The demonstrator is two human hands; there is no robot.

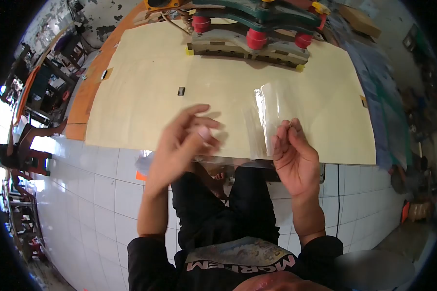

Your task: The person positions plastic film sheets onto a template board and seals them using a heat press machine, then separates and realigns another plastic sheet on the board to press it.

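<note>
Showing as clear plastic piece [262, 104], thin, glossy, colourless, letting cream surface [145, 87] show through. Catching light in bright white streaks, strongest towards far end. Stretching longer from near to far than from left to right. Spreading over right half of cream surface, reaching close to its near edge. Passing behind fingertips of right hand [298, 157] at near right, hiding there in part.

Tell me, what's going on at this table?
A person is working with clear plastic at a cream-covered table. Their right hand is closed in a pinch by the plastic, though the exact grip is unclear. The left hand is blurred, apart from it, with nothing visibly held. A green machine with red parts stands beyond.
</note>
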